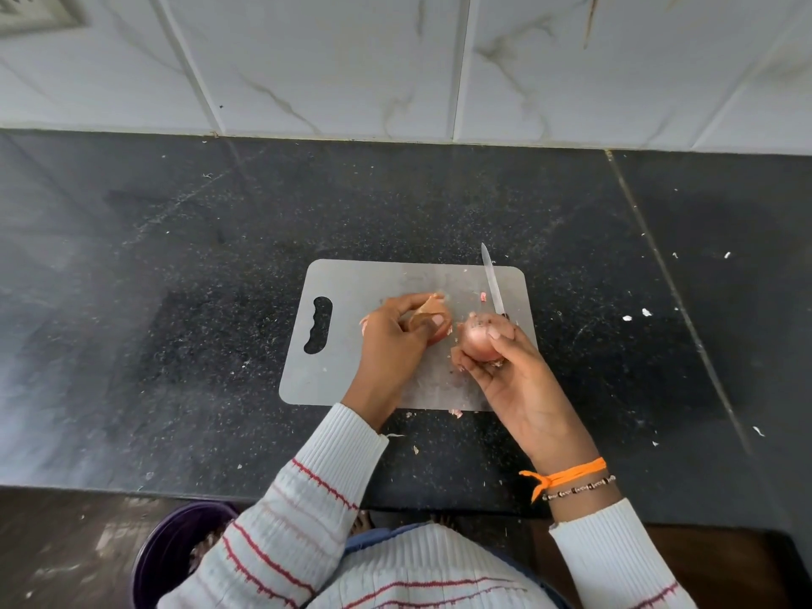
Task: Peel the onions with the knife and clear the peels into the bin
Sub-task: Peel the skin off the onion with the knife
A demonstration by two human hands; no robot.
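My right hand (514,380) grips a pinkish onion (479,342) above the grey cutting board (351,279). The knife (492,279) juts up past that hand, its blade pointing toward the wall; its handle is hidden behind the onion and fingers. My left hand (391,349) pinches a piece of dry brown peel (433,306) over the middle of the board, just left of the onion. More peel shows pink under that hand. The purple bin (175,551) stands on the floor at the lower left, partly behind my sleeve, with peels inside.
The board lies on a black speckled counter (175,257) with small peel scraps scattered around, mostly near the board's front edge and to the right. A white marble-tiled wall (395,59) backs the counter. A socket (30,15) sits at the top left.
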